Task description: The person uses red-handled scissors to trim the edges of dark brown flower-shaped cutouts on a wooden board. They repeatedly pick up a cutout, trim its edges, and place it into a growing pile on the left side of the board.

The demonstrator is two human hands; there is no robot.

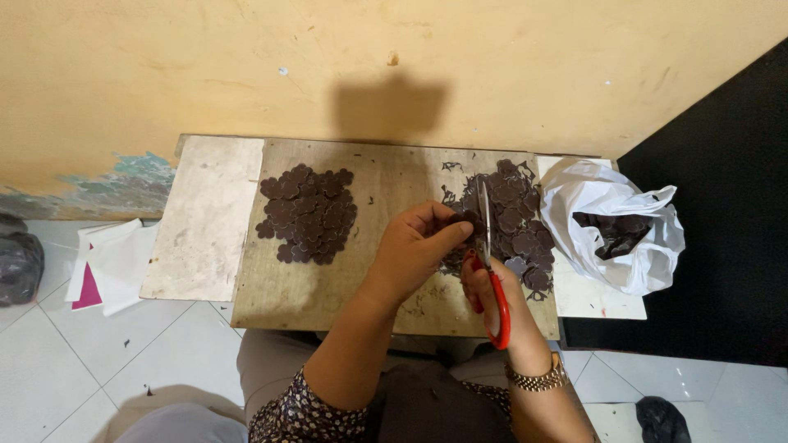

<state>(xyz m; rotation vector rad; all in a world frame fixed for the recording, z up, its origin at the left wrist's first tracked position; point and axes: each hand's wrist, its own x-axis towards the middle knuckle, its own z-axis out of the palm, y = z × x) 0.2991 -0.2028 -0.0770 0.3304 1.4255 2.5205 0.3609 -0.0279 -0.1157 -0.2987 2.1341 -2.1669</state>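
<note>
Dark brown, flower-shaped cut-outs of thin sheet material, spread across a worn wooden board (pixel 328 295) set low against a yellow plastered wall (pixel 410 57). At centre, pinched between thumb and fingertips of the left hand (pixel 419 246): one small brown flower piece (pixel 469 220), held just above the board and meeting the blades of red-handled metal scissors (pixel 490 271). Right hand (pixel 486 287) closed through the red loops, fingers curled tight around the handle, blades pointing away toward the far wall. Gold-toned bracelet watch (pixel 538 379) on the right wrist.

To the left on the board, a neat flat cluster of finished flower shapes (pixel 308 213); to the right, behind the scissors, a looser heap of brown pieces and curly offcuts (pixel 517 217). Further right, an open white plastic bag (pixel 616 230) with more dark pieces inside. A pale bare panel (pixel 205 217) at the board's left end; white and pink paper sheets (pixel 103 267) on the tiled floor (pixel 82 361) beyond it.

Judging by looks, very light and thin stock, flexible rather than stiff, prone to creasing or tearing at the narrow petals; best gripped by the flat middle or a finished edge, fingertips well clear of the cutting line.
</note>
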